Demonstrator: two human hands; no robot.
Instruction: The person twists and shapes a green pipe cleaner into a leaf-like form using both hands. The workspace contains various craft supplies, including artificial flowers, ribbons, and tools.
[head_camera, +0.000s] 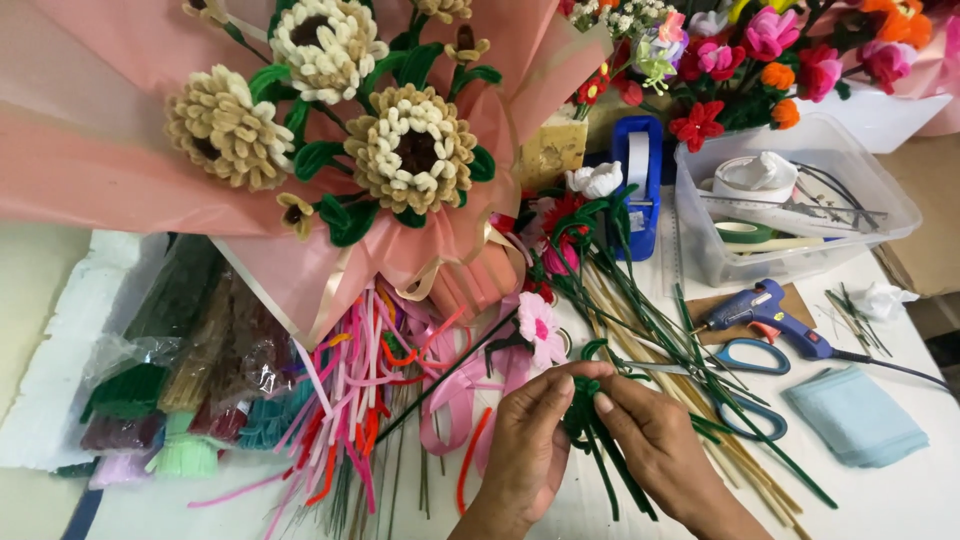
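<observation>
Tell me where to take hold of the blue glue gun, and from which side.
Grip the glue gun by its handle, which angles down towards the blue-handled scissors. Come from above; its nozzle points left towards the green stems, and its cord trails right.

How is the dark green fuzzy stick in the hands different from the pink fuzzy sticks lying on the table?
The dark green fuzzy stick is pinched by both the left hand and the right hand; the pink fuzzy sticks lie untouched on the table. The green one is curled into a tight loop at its top, while the pink ones lie mostly straight in a loose, mixed pile. Both look like soft, bendy craft stems.
</observation>
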